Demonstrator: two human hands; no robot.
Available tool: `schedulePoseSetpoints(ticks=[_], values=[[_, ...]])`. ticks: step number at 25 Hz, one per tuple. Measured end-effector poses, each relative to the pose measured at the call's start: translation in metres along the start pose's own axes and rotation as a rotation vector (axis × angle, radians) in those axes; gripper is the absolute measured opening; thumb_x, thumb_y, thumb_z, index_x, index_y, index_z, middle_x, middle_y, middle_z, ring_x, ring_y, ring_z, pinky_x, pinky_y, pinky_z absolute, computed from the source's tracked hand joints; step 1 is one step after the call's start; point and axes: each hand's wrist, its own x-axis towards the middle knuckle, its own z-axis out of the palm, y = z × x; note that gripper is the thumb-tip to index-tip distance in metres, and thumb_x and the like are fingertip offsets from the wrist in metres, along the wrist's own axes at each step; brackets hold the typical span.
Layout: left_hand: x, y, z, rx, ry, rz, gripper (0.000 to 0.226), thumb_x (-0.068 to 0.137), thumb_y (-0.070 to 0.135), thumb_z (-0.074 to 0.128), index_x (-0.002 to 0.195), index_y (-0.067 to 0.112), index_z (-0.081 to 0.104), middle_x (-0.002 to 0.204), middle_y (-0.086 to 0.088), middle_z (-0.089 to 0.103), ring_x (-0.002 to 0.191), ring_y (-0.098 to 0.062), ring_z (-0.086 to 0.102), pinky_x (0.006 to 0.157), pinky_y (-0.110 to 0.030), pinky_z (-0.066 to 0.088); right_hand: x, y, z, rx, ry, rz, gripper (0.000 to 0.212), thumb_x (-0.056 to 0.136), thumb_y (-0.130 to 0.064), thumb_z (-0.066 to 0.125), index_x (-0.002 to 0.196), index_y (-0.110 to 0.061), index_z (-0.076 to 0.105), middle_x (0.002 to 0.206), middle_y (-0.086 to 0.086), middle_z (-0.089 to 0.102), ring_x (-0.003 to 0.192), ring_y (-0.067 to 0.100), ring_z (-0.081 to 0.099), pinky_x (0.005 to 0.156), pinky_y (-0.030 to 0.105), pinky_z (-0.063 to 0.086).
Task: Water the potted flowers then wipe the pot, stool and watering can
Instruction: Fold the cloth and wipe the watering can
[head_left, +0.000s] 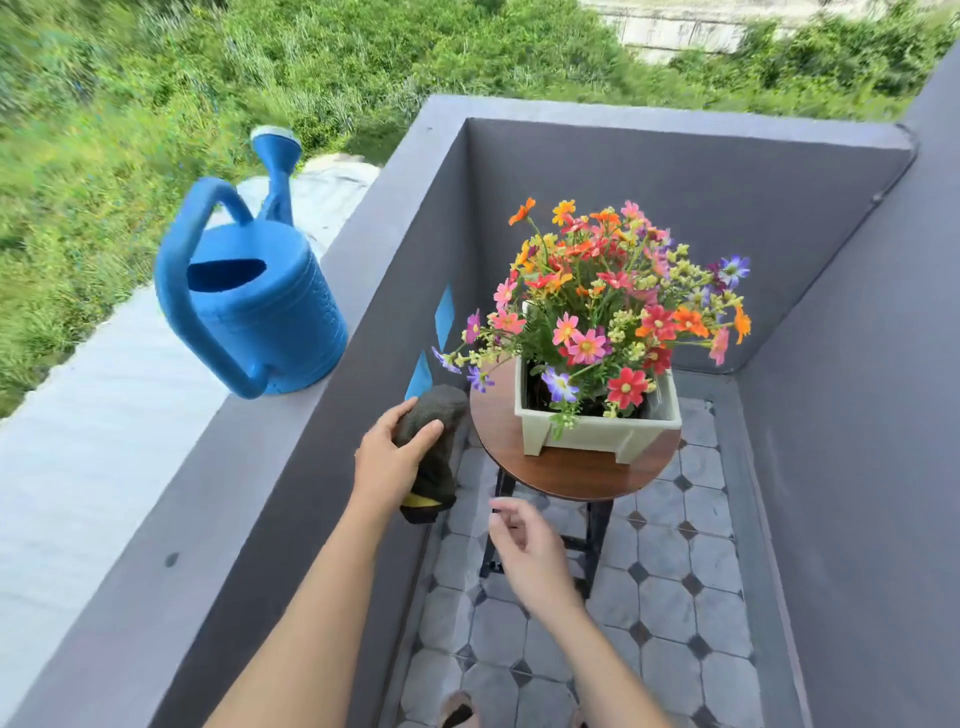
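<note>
Cloth being gripped in left hand beside stool; right hand hovering empty, fingers loosely spread. Pot sitting on stool, watering can resting on ledge.

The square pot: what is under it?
The pot stands on the round wooden stool, near its far edge. Black legs show below; the wood directly beneath the pot is covered.

Both forearms are bare from elbow to wrist, with no sleeves, and the left hand and right hand are bare too, while a dark open-toed sandal shows at the bottom edge.
</note>
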Motion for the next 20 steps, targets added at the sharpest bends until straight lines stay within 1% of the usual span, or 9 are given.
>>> schedulePoseSetpoints(ticks=[4,6,8,10,13,15,17,19,20], values=[[-0.045,0.022,-0.048,-0.029,-0.042,-0.018,0.032,0.081,0.03,0.071,0.103,0.018,0.052,0.096,0.001,0.069,0.087,-0.012,0.066,0.074,-0.026,0.05,0.004,-0.059,0.037,0.334,-0.091,0.119,0.019,0.098,-0.034,0.042,0.106,-0.025,0.057,0.107,0.0,0.06,0.097,0.015,0.059,0.088,0.023,0.047],[-0.061,0.03,-0.069,-0.055,-0.092,-0.021,0.025,0.083,0.027,0.069,0.098,0.015,0.053,0.091,-0.001,0.07,0.083,-0.014,0.067,0.072,-0.025,0.051,0.004,-0.084,0.047,0.404,-0.181,0.156,0.023,0.096,-0.037,0.046,0.111,-0.023,0.056,0.115,0.001,0.061,0.101,0.014,0.06,0.094,0.028,0.046],[-0.071,0.035,-0.082,-0.117,-0.152,-0.055,0.021,0.086,0.025,0.066,0.097,0.012,0.053,0.092,-0.005,0.069,0.086,-0.018,0.066,0.078,-0.032,0.053,0.001,-0.103,0.052,0.46,-0.276,0.107,0.018,0.096,-0.029,0.051,0.108,-0.021,0.062,0.114,0.003,0.067,0.105,0.016,0.062,0.098,0.033,0.046],[-0.077,0.04,-0.091,-0.133,-0.196,-0.075,0.022,0.088,0.026,0.063,0.097,0.009,0.052,0.093,-0.009,0.067,0.087,-0.02,0.064,0.082,-0.037,0.051,-0.001,-0.12,0.053,0.428,-0.269,0.002,0.013,0.091,-0.025,0.059,0.1,-0.02,0.066,0.106,0.006,0.071,0.102,0.02,0.064,0.094,0.039,0.049],[-0.081,0.044,-0.097,-0.068,-0.244,-0.066,0.022,0.092,0.03,0.057,0.101,0.009,0.055,0.095,-0.012,0.065,0.084,-0.015,0.063,0.077,-0.03,0.051,-0.004,-0.14,0.054,0.247,-0.238,-0.135,0.018,0.074,-0.04,0.066,0.087,-0.028,0.067,0.094,0.01,0.07,0.088,0.022,0.065,0.079,0.039,0.051],[-0.083,0.047,-0.101,-0.016,-0.232,-0.04,0.018,0.094,0.03,0.054,0.107,0.018,0.06,0.098,-0.012,0.066,0.085,-0.014,0.062,0.071,-0.026,0.051,-0.004,-0.145,0.057,0.189,-0.227,-0.161,0.023,0.067,-0.044,0.068,0.085,-0.03,0.067,0.09,0.011,0.069,0.082,0.023,0.064,0.076,0.041,0.051],[-0.087,0.05,-0.104,-0.048,-0.189,-0.004,0.021,0.095,0.026,0.051,0.115,0.024,0.057,0.1,-0.006,0.066,0.088,-0.016,0.062,0.071,-0.026,0.052,-0.005,-0.149,0.057,0.212,-0.255,-0.16,0.025,0.071,-0.037,0.071,0.093,-0.026,0.069,0.095,0.013,0.069,0.085,0.025,0.065,0.072,0.036,0.054],[-0.089,0.053,-0.108,-0.161,-0.209,-0.037,0.022,0.097,0.026,0.047,0.116,0.021,0.057,0.1,-0.004,0.069,0.09,-0.016,0.065,0.079,-0.032,0.053,-0.008,-0.15,0.058,0.297,-0.342,-0.118,0.022,0.083,-0.018,0.068,0.105,-0.019,0.068,0.101,0.01,0.068,0.088,0.02,0.064,0.065,0.026,0.053],[-0.091,0.054,-0.11,-0.191,-0.238,-0.04,0.023,0.096,0.03,0.048,0.114,0.019,0.059,0.098,-0.002,0.07,0.088,-0.016,0.067,0.08,-0.033,0.053,-0.009,-0.151,0.057,0.329,-0.393,-0.088,0.023,0.087,-0.01,0.064,0.108,-0.018,0.067,0.102,0.007,0.066,0.089,0.017,0.063,0.065,0.024,0.052]])
